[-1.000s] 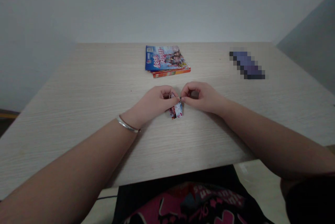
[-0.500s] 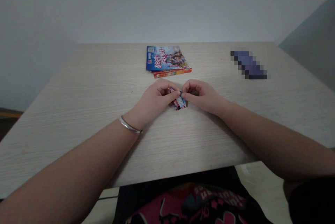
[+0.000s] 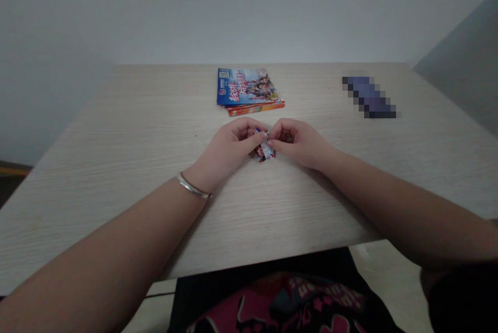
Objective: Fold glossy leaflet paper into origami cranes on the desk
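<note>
A small folded piece of printed paper [image 3: 265,152], blue, white and reddish, is pinched between my two hands just above the table. My left hand [image 3: 238,138] grips it with thumb and fingers from the left. From the right, my right hand [image 3: 296,140] pinches its upper edge, thumb close to the left thumb. Part of the paper is hidden behind the fingers. Behind the hands lies a stack of glossy printed leaflets [image 3: 249,86] with a blue cover on top and orange edges beneath.
The pale wood-grain table [image 3: 233,219] reaches back to a grey wall [image 3: 249,11]. A dark, pixelated flat object [image 3: 369,97] lies at the back right. A silver bracelet [image 3: 193,188] circles my left wrist. The table's front edge is close to my lap.
The folded paper has shifted slightly to the left and turned a little between my fingers. The leaflets and the pixelated object stay where they were.
</note>
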Available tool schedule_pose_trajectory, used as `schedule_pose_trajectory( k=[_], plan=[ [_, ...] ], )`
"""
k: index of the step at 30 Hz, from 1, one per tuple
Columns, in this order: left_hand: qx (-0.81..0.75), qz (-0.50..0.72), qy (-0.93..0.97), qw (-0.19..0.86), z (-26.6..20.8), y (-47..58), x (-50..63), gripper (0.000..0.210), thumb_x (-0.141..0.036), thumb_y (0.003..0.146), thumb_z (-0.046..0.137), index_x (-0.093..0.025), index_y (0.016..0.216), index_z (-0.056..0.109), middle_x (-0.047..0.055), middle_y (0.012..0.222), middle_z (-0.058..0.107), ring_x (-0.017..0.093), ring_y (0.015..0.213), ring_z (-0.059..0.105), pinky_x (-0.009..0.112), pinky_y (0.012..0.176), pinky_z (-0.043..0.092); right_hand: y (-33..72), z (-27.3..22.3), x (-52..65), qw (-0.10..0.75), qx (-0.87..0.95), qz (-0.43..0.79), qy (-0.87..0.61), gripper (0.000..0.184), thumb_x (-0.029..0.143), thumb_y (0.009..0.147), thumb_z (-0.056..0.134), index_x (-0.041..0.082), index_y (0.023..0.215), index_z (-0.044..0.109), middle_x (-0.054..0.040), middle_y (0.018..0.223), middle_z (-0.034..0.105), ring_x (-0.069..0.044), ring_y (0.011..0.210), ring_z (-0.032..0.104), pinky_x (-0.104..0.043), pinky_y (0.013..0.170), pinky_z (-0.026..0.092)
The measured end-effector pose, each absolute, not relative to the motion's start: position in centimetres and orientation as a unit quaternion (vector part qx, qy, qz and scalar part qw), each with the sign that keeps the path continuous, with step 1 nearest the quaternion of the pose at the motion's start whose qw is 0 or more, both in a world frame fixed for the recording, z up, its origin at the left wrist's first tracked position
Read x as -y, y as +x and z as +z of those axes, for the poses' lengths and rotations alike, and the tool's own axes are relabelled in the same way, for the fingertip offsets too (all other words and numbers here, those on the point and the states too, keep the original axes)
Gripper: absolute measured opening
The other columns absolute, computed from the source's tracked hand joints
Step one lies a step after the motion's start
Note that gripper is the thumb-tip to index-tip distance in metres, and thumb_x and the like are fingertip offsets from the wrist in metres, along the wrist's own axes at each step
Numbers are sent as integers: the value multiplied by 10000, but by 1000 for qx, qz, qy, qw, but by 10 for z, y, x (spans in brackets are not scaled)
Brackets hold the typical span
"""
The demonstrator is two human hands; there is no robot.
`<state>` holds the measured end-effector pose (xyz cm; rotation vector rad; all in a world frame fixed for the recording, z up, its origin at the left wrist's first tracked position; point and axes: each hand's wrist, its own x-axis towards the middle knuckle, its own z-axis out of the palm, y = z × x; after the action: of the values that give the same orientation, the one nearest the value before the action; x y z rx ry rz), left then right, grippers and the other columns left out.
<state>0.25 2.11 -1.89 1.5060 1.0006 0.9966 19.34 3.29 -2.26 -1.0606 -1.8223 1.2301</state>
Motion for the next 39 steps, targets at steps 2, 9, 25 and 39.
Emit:
schedule_pose_trajectory(
  k=[2, 9, 25, 39],
  plan=[
    [-425, 411, 626, 508, -18, 2, -21, 148, -309, 837, 693, -171, 810, 648, -8, 678, 673, 110, 583, 627, 232, 574, 506, 192, -21, -31, 342, 702, 469, -412, 229, 389, 739, 732, 220, 753, 578, 23, 683, 618, -120, 623, 539, -291, 597, 440],
    [-420, 427, 625, 500, -19, 3, -22, 141, -291, 830, 686, -174, 763, 645, -23, 652, 632, 88, 570, 582, 213, 566, 475, 187, -22, -26, 297, 708, 464, -442, 259, 396, 723, 759, 217, 707, 572, 23, 666, 623, -130, 629, 560, -286, 597, 426],
    [-451, 362, 669, 467, -14, -3, -25, 152, -254, 753, 738, -182, 693, 619, -16, 648, 640, 112, 595, 567, 235, 564, 426, 198, -20, -37, 311, 707, 462, -437, 253, 361, 693, 788, 209, 721, 587, 25, 672, 624, -124, 628, 557, -274, 596, 429],
    [-400, 411, 687, 447, -13, 5, -20, 118, -290, 837, 651, -196, 898, 615, 25, 882, 682, 172, 825, 639, 299, 768, 514, 194, -17, -34, 343, 741, 391, -425, 165, 333, 766, 669, 218, 709, 566, 35, 643, 583, -123, 611, 503, -279, 596, 382]
  ],
)
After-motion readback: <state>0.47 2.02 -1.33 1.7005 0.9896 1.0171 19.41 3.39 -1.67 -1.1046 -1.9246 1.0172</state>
